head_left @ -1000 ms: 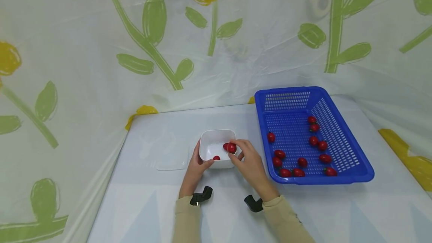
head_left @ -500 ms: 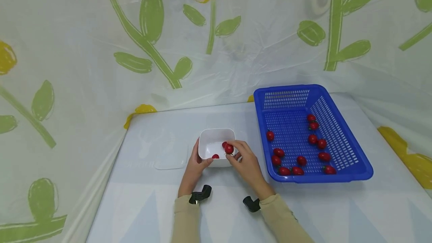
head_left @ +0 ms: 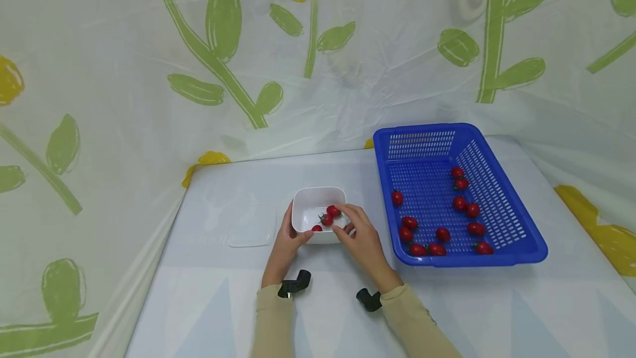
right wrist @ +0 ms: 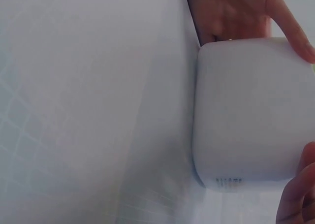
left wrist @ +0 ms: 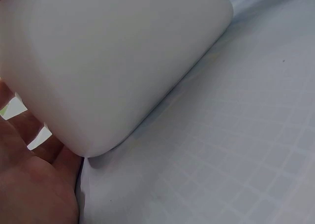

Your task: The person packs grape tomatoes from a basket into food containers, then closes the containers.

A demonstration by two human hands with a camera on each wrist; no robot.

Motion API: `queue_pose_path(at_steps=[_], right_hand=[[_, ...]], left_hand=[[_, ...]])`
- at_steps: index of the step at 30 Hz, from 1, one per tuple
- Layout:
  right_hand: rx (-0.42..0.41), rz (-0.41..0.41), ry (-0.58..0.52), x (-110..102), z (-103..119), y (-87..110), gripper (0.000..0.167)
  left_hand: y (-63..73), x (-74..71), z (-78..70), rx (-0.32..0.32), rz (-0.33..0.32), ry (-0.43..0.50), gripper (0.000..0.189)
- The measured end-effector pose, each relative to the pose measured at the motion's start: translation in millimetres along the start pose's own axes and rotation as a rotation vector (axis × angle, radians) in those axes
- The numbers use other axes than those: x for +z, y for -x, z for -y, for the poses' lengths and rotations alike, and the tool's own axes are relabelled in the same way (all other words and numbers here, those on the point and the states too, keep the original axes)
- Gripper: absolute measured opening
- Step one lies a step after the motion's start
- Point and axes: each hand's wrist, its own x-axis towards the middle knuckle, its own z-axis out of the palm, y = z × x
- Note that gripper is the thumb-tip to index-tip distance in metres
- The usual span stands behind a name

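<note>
The square white container (head_left: 313, 198) could skid or tip if the right hand (head_left: 365, 242) bumps its rim, and the cherry tomatoes (head_left: 326, 219) inside, just beside that hand's fingertips, might roll out. The left hand (head_left: 285, 247) grips the container, thumb at the near rim. The right thumb and index stand apart, apparently holding nothing; rightward sits a blue perforated basket (head_left: 427, 181) with more cherry tomatoes.

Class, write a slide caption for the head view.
Left hand holds a white box with red tomatoes inside, right hand at its rim; more tomatoes lie in a blue basket.
</note>
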Motion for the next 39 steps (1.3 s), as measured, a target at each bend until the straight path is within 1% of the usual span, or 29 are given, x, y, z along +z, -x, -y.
queue_pose_path(at_steps=[3, 7, 10, 14, 16, 19, 22, 26, 29, 32, 35, 39], right_hand=[[0.007, -0.002, -0.003, 1, -1, -0.1, 0.047], [0.02, 0.003, 0.007, 2, -2, -0.1, 0.048], [0.024, 0.007, 0.008, 2, -2, 0.0, 0.047], [0.02, 0.004, -0.002, 1, 2, -0.2, 0.045], [0.014, 0.001, -0.011, 0, 6, -0.1, 0.044], [-0.003, -0.005, -0.033, -3, 11, 0.2, 0.04], [-0.018, -0.011, -0.041, -7, 16, 0.0, 0.036], [-0.063, -0.003, -0.052, -12, 24, -1.5, 0.031], [-0.09, 0.023, -0.069, -18, 31, -2.4, 0.03], [-0.101, 0.061, -0.079, -25, 39, -3.8, 0.029], [-0.104, 0.115, -0.076, -35, 48, -6.5, 0.029], [-0.116, 0.199, -0.08, -49, 60, -11.6, 0.03]], left_hand=[[-0.5, -0.2, 1.3, 0.001, -0.003, 0.008, 0.08], [0.3, -0.3, -2.5, -0.029, -0.003, 0.009, 0.079], [2.8, 0.9, -10.8, -0.05, -0.004, 0.014, 0.079], [7.1, 3.5, -23.4, -0.055, -0.001, 0.009, 0.08], [8.4, 4.2, -26.5, -0.053, 0.002, 0.004, 0.08], [7.8, 3.6, -24.3, -0.051, 0.003, 0.01, 0.079], [5.1, 1.8, -15.7, -0.049, 0.002, 0.021, 0.079], [2.1, -0.2, -3.6, -0.038, -0.001, 0.017, 0.079], [2.1, -1.0, 0.6, -0.031, -0.002, 0.008, 0.079], [1.9, -0.9, 0.2, -0.034, 0.002, 0.008, 0.079], [1.8, -0.4, -4.1, -0.039, 0.01, 0.016, 0.079], [3.6, 0.5, -13.9, -0.038, 0.019, 0.017, 0.079]])
